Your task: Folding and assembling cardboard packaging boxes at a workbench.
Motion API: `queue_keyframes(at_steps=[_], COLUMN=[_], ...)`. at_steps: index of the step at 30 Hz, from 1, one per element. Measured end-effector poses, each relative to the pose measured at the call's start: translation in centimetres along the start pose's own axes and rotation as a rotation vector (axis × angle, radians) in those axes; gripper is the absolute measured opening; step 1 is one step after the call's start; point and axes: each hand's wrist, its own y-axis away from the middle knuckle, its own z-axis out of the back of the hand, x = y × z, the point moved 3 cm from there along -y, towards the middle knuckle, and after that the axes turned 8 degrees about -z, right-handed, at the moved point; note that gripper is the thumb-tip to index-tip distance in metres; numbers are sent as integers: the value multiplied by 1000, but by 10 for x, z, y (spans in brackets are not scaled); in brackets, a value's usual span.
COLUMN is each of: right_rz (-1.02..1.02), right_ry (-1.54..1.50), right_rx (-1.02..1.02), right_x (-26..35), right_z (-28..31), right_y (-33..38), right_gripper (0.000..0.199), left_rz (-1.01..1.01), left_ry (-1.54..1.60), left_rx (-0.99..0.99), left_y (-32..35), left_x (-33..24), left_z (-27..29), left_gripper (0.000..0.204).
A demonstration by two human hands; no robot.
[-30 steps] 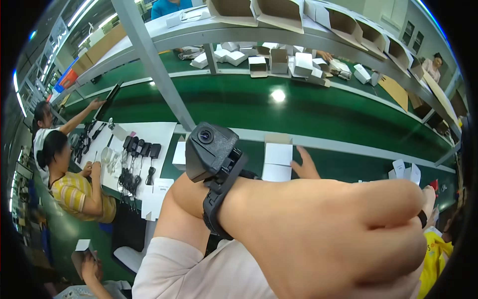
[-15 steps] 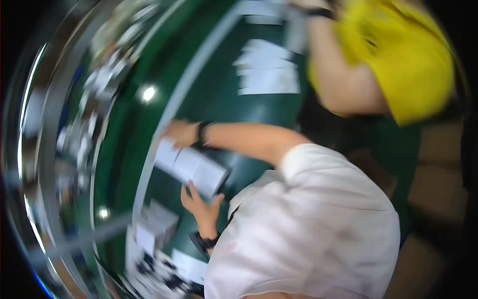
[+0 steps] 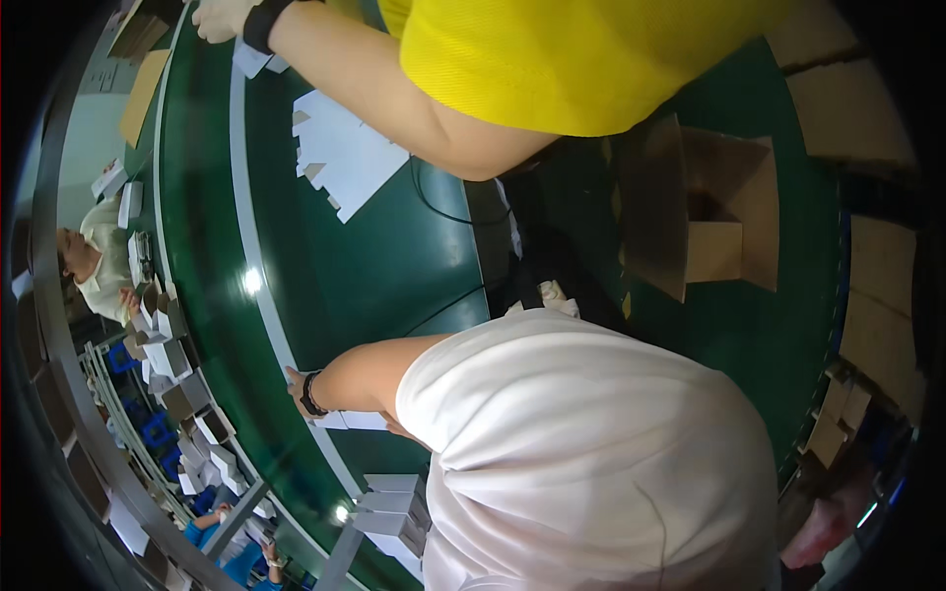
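Note:
A white carton box (image 3: 363, 421) lies on the green work surface, partly covered by my right arm. My right hand (image 3: 300, 392), with a black band at the wrist, is at the box's far end beside the metal rail; its fingers look closed on the box, though the arm hides part of them. Of my left hand (image 3: 396, 427) only a bit of skin shows at the near end of the box, below my white sleeve; its fingers are hidden. Nearer my body stand several stacked white boxes (image 3: 392, 514).
Flat white carton blanks (image 3: 350, 158) lie ahead, beneath a yellow-shirted co-worker's arm (image 3: 365, 84). The metal rail (image 3: 258, 266) borders a green belt (image 3: 212, 246). Small boxes (image 3: 168, 355) line its far side, with people beyond. An open brown carton (image 3: 650, 212) stands right; a black cable (image 3: 434, 202) hangs nearby.
The view has swung and sharpened. My left hand, spread beside the white box before, is now mostly hidden behind my right arm. The co-worker's arm now reaches across toward the rail.

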Motion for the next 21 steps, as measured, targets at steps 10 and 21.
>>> queue_keyframes(at_steps=[10,21], right_rz=[282,-653], right_ry=[-57,203], right_rx=[-491,-423], right_x=[4,-277], right_z=[16,123], right_y=[50,175], right_gripper=[42,58], left_rz=[270,843], left_ry=[195,352], left_rx=[-9,-465], left_y=[3,95], left_x=[-1,29], left_z=[28,80], left_gripper=[86,78])
